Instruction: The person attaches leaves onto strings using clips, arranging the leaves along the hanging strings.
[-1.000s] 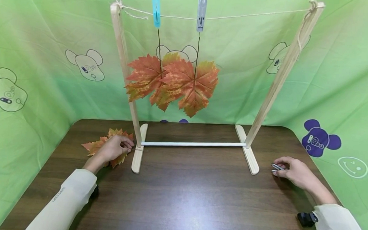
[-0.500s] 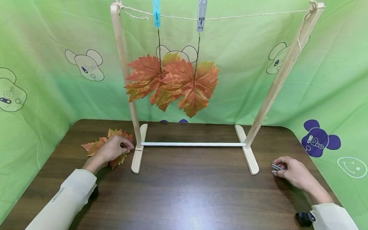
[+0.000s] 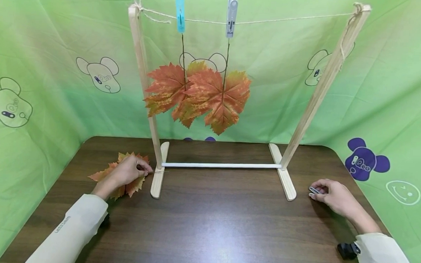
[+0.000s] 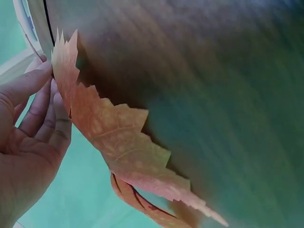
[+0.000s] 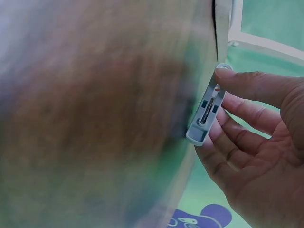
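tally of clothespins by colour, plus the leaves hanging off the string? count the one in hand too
Blue clothespin: 1, on the string
Grey clothespins: 2, one on the string, one held in the right hand
Hanging leaves: 2, one under each clothespin on the string
Total: 5
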A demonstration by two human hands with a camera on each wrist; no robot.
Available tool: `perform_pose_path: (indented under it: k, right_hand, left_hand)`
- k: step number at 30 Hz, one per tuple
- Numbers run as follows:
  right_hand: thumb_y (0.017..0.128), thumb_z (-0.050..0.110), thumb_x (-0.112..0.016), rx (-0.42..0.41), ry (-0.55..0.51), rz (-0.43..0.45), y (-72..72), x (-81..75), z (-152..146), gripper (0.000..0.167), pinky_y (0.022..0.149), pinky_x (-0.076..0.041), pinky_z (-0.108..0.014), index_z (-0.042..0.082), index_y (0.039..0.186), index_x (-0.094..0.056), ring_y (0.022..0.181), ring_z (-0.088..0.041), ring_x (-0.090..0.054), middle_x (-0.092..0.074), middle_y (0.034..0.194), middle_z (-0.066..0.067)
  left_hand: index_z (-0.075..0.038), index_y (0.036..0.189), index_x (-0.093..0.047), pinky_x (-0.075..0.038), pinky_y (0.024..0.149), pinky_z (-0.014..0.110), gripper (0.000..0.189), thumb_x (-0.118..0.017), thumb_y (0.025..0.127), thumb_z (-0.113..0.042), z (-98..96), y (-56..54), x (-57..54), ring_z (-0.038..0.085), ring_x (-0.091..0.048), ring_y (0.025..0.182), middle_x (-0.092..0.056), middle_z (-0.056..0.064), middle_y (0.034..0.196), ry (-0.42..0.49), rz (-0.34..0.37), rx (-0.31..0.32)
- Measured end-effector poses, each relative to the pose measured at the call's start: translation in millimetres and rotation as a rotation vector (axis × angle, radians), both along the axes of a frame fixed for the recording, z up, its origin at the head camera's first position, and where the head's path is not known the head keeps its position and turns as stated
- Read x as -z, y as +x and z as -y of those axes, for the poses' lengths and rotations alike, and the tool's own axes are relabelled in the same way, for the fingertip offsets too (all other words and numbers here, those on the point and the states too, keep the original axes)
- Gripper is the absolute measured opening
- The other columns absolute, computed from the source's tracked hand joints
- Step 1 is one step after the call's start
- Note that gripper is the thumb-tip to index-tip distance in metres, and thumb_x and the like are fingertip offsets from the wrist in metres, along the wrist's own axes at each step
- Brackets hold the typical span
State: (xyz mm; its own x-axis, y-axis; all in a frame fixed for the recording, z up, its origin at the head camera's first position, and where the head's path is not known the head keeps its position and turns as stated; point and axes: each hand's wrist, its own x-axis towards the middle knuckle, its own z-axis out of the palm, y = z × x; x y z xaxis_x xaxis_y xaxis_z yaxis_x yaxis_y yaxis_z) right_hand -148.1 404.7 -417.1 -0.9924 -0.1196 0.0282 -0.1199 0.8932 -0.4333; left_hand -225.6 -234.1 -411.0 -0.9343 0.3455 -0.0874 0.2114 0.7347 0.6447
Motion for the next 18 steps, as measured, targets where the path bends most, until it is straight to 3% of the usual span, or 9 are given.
perform_pose_path:
  k: [7,18]
  right_hand:
    - [0.087,0.009,-0.082,-0.018,-0.013,-0.036,-2.2,-6.5,7,0.021,0.067,-0.048,-0.023,-0.002,0.103,-0.073,0.076,0.002,-0.054,-0.071,0.088,-0.005]
    - [0.087,0.007,-0.081,-0.044,-0.031,-0.081,-2.0,-15.3,19,0.022,0.068,-0.050,-0.022,-0.002,0.105,-0.073,0.077,0.006,-0.054,-0.072,0.089,-0.006]
  left_hand:
    - [-0.004,0.100,-0.082,-0.060,0.075,0.034,0.020,-0.067,0.095,0.008,0.6,5.1,-4.2,0.022,-0.073,0.091,-0.080,0.011,0.099,-0.012,-0.004,0.023]
    - [-0.003,0.101,-0.082,-0.059,0.073,0.029,0.017,-0.071,0.093,0.007,-8.9,17.1,-16.5,0.019,-0.074,0.089,-0.081,0.010,0.097,-0.045,-0.067,0.095]
